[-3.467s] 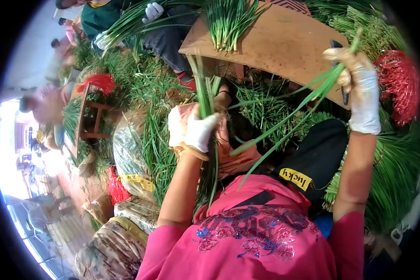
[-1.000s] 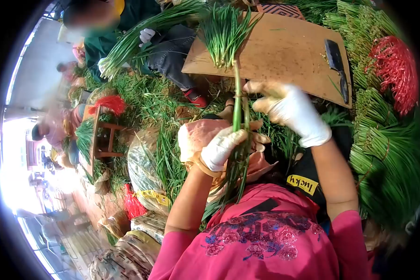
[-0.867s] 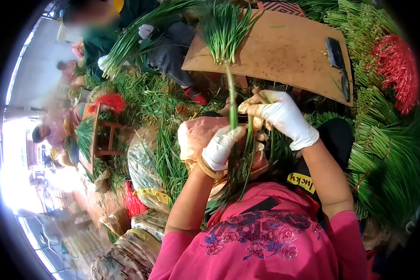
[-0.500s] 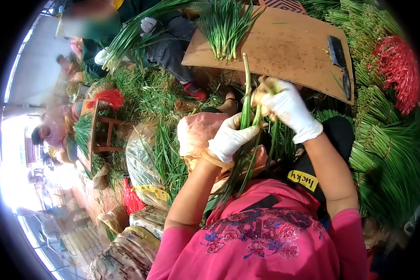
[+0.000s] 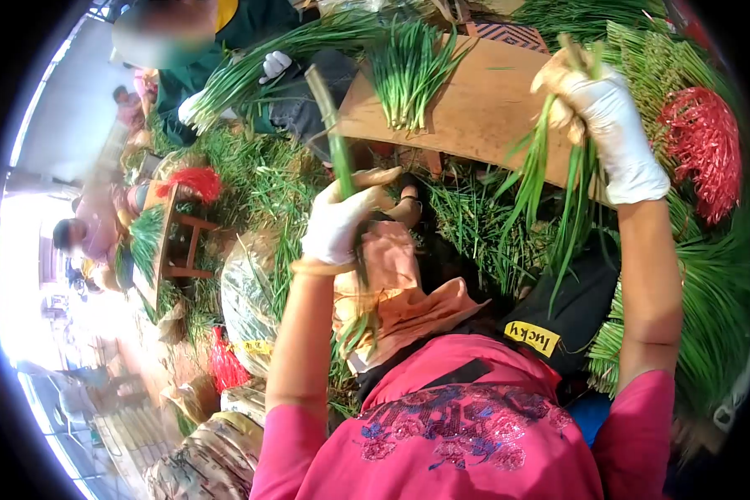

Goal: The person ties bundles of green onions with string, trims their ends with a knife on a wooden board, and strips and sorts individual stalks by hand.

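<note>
Head view: left grip (image 5: 342, 220) clenched round a tilted green stalk (image 5: 338, 154), pale end uppermost; right grip (image 5: 600, 108), near the table (image 5: 492, 104), grasping leafy stalks (image 5: 536, 158). Both look light, easily bruised, limp-leaved; best held by the firmer stems.

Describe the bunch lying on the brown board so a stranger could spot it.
Find the brown board at the upper middle. On its left end lies a bunch of greens, tips fanned toward the far edge, pale ends near the front edge. Unlike the leaves hanging from the right hand, no hand holds it.
</note>
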The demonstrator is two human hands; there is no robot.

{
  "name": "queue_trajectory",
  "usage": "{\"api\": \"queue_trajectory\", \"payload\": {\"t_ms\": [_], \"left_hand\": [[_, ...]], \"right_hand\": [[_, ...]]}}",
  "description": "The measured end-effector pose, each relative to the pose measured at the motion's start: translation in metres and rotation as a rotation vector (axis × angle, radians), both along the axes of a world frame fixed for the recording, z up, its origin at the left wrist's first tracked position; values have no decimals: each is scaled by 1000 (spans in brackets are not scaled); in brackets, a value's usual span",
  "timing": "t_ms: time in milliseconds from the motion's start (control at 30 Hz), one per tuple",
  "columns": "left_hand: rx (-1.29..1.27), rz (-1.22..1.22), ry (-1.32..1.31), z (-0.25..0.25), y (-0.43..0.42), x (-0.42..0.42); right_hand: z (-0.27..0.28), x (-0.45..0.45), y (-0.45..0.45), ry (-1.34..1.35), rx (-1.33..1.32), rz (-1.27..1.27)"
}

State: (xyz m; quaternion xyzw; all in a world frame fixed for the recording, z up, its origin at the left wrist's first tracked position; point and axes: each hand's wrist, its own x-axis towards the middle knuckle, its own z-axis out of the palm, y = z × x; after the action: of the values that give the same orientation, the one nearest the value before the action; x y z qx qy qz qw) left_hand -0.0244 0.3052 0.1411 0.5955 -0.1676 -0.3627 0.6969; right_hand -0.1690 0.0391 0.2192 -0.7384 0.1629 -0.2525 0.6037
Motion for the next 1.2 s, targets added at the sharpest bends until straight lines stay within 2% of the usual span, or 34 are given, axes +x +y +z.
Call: {"api": "queue_trajectory", "payload": {"t_ms": [67, 100, 200, 300, 333, 433, 533, 667, 700, 733, 800, 833, 867, 900, 933, 1033, 1067, 1133, 1200], "left_hand": [[-35, -71, -78, 15, -24, -16], [-109, -116, 39, 12, -35, -22], [-154, -112, -71, 14, -64, -42], [-145, -122, -28, 11, -80, -54], [-140, -146, -9, 7, -79, -51], [-168, -172, 60, -8, -76, -40], [-205, -155, 179, -16, -69, -42], [-169, -47, 187, -11, -59, -47], [-151, -85, 145, -25, -49, -33], [-210, -21, 176, -39, -42, -19], [-226, -19, 171, -33, -19, -2], [-197, -15, 163, -32, -17, -2], [-167, -10, 156, -31, -14, -4], [-58, -96, 85, -27, -10, -5], [-115, -215, 129, -27, -7, -5], [-43, -186, 149, -20, -14, -25], [-95, -254, 148, -25, -15, -25], [-170, -343, 220, -24, -14, -34], [-229, -388, 161, -22, -15, -48]], "right_hand": [[-3, 10, 19, 2, 118, 73], [-8, 14, 23, -13, 128, 68], [-12, 17, 35, 33, 161, 87], [-22, 19, 41, 47, 157, 77], [-27, 20, 43, 11, 128, 63], [-44, 22, 35, -80, 299, 149], [-37, 15, 37, 21, 255, 98], [-38, 9, 35, -33, 282, 86], [-38, 7, 33, -47, 252, 52], [-38, 5, 31, -61, 223, 17], [-38, -1, 23, -93, 161, -54], [-43, -1, 13, -98, 262, 17], [-46, -1, 11, -88, 252, 26], [-47, 0, 11, -78, 242, 36], [-48, 0, 12, -67, 232, 44], [-58, 10, 26, -52, 349, 114], [-67, 17, 28, -25, 413, 145], [-65, 18, 48, 71, 372, 187], [-64, 17, 62, 139, 360, 290]]}}
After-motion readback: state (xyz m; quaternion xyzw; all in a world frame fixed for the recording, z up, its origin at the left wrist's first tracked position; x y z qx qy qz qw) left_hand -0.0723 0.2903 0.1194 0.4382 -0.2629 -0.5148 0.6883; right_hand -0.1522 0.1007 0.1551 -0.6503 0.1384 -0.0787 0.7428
